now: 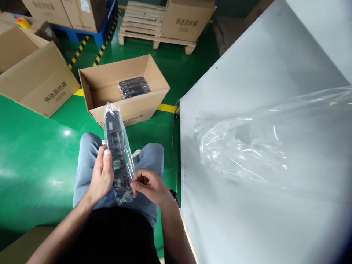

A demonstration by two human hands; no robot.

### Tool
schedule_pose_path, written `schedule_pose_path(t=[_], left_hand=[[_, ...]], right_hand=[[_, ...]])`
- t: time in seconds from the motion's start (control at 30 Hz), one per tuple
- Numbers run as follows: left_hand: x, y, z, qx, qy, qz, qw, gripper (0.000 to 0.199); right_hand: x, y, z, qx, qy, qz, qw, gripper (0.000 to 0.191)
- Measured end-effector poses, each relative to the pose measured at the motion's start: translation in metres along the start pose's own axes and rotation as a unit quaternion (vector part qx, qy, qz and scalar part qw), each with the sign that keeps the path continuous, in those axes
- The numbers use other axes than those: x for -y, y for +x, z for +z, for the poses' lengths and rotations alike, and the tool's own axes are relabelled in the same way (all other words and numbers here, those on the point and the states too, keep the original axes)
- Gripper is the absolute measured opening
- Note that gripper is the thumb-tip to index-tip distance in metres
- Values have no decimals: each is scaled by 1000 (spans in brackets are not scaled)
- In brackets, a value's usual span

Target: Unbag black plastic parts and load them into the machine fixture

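Observation:
A long black part (117, 150) in a clear plastic bag is held upright over my lap. My left hand (103, 174) grips its left edge, thumb on the front. At the lower right, my right hand (147, 185) pinches the loose edge of the clear bag (129, 154). Just beyond the part stands an open cardboard box (148, 104), with several bagged black parts (134, 87) lying inside at its right end. The part's lower back side is hidden.
To the right is a grey table (233, 220) with clear plastic bags (233, 146) on it. Another open box (35, 80) stands at the left. A wooden pallet (140, 27) with a carton (187, 20) and a blue pallet (101, 35) are farther back.

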State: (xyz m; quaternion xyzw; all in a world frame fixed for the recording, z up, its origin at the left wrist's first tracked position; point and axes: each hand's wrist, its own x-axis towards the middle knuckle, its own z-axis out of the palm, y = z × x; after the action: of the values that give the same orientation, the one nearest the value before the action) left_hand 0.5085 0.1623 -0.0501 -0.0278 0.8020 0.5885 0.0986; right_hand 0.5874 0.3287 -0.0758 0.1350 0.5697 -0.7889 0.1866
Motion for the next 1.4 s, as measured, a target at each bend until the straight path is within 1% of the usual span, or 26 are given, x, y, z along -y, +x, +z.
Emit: schedule_pose_path(t=[0.1, 0.17, 0.27, 0.37, 0.43, 0.53, 0.6, 0.67, 0.77, 0.83, 0.93, 1.03, 1.23, 1.27, 1.33, 1.4], left_hand=[[-1, 3, 1, -15, -3, 0, 1000, 63], [-1, 5, 2, -23, -6, 18, 1000, 60], [1, 8, 4, -43, 0, 51, 998, 57], [6, 9, 6, -95, 13, 82, 992, 58], [11, 9, 7, -123, 19, 94, 988, 60], [16, 8, 9, -153, 22, 90, 984, 59], [18, 8, 9, -171, 20, 84, 981, 58], [18, 9, 8, -170, 16, 83, 982, 58], [18, 11, 4, -134, 29, 97, 986, 54], [18, 12, 1, -115, 41, 106, 987, 51], [19, 14, -2, -118, 41, 106, 986, 49], [16, 17, -3, -127, 39, 103, 986, 50], [7, 21, -4, -112, 25, 72, 991, 54], [6, 22, -5, -113, 23, 75, 990, 54], [7, 22, -8, -116, 24, 101, 988, 56], [8, 23, -11, -100, 9, 127, 987, 58]], right_hand=[[-6, 3, -2, 0, 24, -7, 1000, 46], [-8, 4, 1, -25, 15, -25, 999, 40], [-9, 2, 11, -69, -4, -65, 995, 30], [-11, -3, 25, -117, -66, -104, 986, 32], [-13, -4, 35, -151, -129, -120, 973, 26], [-19, -3, 44, -198, -210, -129, 949, 16], [-21, -1, 46, -219, -230, -130, 939, 15], [-21, -1, 45, -213, -211, -123, 946, 15], [-17, -2, 37, -173, -161, -100, 967, 19], [-15, -3, 31, -156, -141, -86, 974, 22], [-13, -4, 24, -144, -118, -73, 980, 24], [-8, -4, 21, -130, -90, -63, 985, 25], [3, -4, 18, -99, -53, -49, 992, 26], [3, -4, 17, -96, -49, -50, 993, 27], [1, -3, 14, -98, -47, -52, 993, 29], [0, -3, 9, -111, -52, -58, 991, 32]])
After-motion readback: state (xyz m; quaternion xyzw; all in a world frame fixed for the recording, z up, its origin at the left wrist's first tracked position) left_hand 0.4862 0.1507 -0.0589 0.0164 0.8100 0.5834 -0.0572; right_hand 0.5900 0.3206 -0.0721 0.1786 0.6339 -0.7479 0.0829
